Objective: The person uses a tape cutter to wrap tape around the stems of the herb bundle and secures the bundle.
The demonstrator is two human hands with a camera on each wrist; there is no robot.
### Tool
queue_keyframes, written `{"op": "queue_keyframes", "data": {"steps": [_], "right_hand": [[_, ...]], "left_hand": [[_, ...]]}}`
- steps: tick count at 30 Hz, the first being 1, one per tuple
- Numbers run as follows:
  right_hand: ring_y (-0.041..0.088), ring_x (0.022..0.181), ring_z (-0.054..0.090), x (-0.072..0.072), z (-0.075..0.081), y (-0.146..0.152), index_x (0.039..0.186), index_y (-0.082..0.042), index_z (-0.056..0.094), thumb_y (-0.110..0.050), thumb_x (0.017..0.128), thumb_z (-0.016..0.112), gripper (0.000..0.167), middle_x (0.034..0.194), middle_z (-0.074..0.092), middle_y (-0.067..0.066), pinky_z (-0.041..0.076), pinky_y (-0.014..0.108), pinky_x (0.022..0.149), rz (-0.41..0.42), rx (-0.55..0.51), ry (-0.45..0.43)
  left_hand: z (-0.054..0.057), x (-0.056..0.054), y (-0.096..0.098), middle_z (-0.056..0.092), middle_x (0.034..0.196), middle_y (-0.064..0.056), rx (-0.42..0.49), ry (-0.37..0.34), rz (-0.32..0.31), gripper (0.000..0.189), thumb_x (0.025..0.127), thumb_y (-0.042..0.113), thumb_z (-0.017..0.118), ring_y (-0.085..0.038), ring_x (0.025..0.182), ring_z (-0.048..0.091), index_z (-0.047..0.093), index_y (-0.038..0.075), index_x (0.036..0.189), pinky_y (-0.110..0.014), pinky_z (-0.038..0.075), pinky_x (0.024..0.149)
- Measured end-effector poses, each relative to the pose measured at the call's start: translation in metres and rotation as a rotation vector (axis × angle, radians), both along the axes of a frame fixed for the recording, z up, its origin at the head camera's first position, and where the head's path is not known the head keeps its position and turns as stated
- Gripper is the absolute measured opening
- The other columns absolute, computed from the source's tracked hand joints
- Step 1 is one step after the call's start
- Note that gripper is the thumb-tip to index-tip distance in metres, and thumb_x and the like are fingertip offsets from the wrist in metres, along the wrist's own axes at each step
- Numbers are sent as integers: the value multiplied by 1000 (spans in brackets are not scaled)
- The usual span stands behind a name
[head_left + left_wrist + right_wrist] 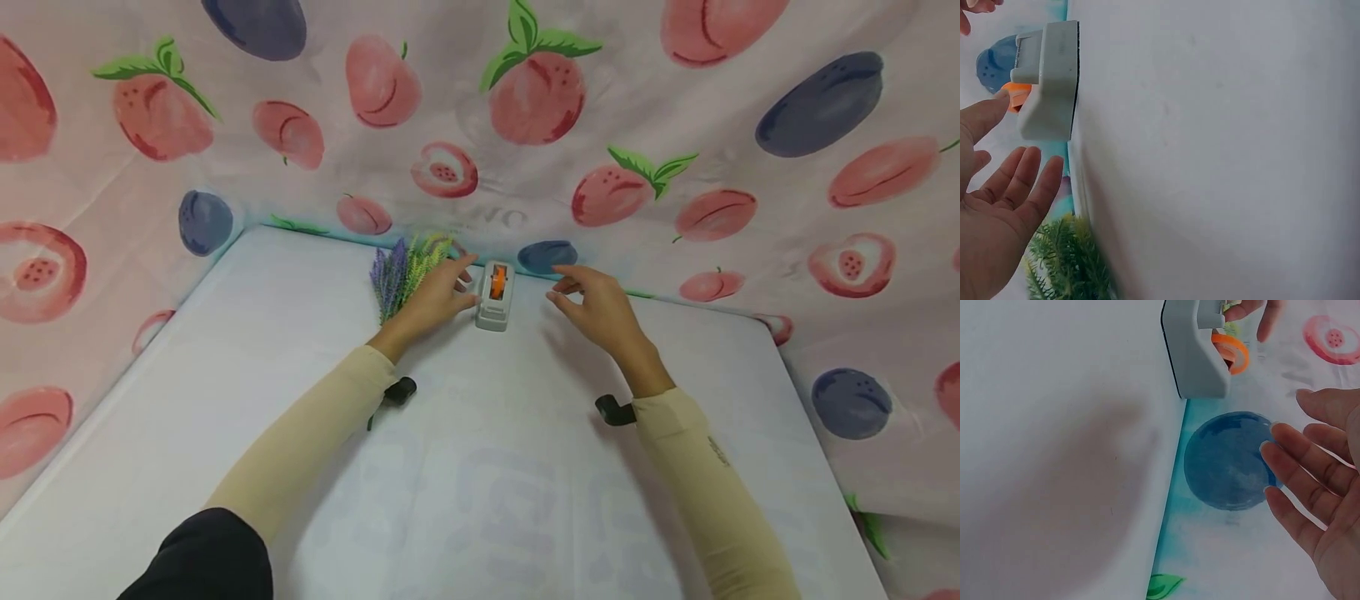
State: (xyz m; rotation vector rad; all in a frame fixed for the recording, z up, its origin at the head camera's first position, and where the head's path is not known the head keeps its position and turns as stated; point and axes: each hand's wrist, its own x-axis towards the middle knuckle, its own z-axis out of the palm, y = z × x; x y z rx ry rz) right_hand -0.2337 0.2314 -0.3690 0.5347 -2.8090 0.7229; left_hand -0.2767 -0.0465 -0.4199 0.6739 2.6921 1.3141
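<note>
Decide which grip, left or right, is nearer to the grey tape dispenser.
Left. The left grip is close to the tape dispenser, on its left; contact is unclear. The right grip is farther off on its right, across a visible gap.

Room light: soft, a little dim, its source out of my sight.
White tabletop (480,542): palest through the middle, greyer in both wrist views, darkening toward the left wrist view's right edge; the marks showing low in the head view are too faint to read.
Beige sleeves (307,442): each lays a soft-edged shadow inward across the tabletop.
Right hand (600,315): evenly lit, beside a broad, smudgy shadow in the right wrist view.
Fruit-print cloth (450,108): gentle sheen on its creases, colours slightly washed out.
Tape dispenser (1057,87): fairly clean outlines up close.
Green sprigs (1066,256): fuzzy, fine detail lost.
</note>
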Motion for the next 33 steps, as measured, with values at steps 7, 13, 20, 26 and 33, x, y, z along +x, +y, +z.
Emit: {"op": "queue_keyframes", "data": {"steps": [7,13,20,26,33], "right_hand": [[26,104,70,-5,0,-4,138,-7,62,-24,96,73,46,109,75,11,53,48,96,9,0,-24],[27,103,70,-8,0,-7,138,-7,62,-23,95,74,47,109,75,11,52,49,95,12,-5,-50],[26,102,70,-13,-6,-8,138,-7,62,-23,96,73,46,108,75,11,53,48,96,10,-9,-67],[25,102,70,-20,-9,-11,137,-5,62,-22,96,72,46,108,75,9,54,47,94,31,-35,-84],[27,103,71,-32,-14,-16,138,-4,61,-20,97,72,45,110,75,11,54,46,95,57,-109,-140]], "left_hand": [[0,-4,5,59,128,-21,64,-69,-6,73,97,16,71,-33,115,61,34,7,158,-47,51,97],[-6,-9,10,59,126,-16,102,-155,-5,70,97,13,70,-30,112,62,37,14,158,-41,56,84],[-10,-13,15,54,119,-15,190,-300,5,71,96,7,70,-26,98,60,39,22,158,-38,57,76],[-9,-19,19,56,113,-16,264,-368,56,74,90,-1,74,-23,90,53,46,23,154,-33,48,70],[-9,-25,26,53,100,-10,305,-429,85,70,88,1,78,-19,78,48,53,26,148,-30,44,64]]}}
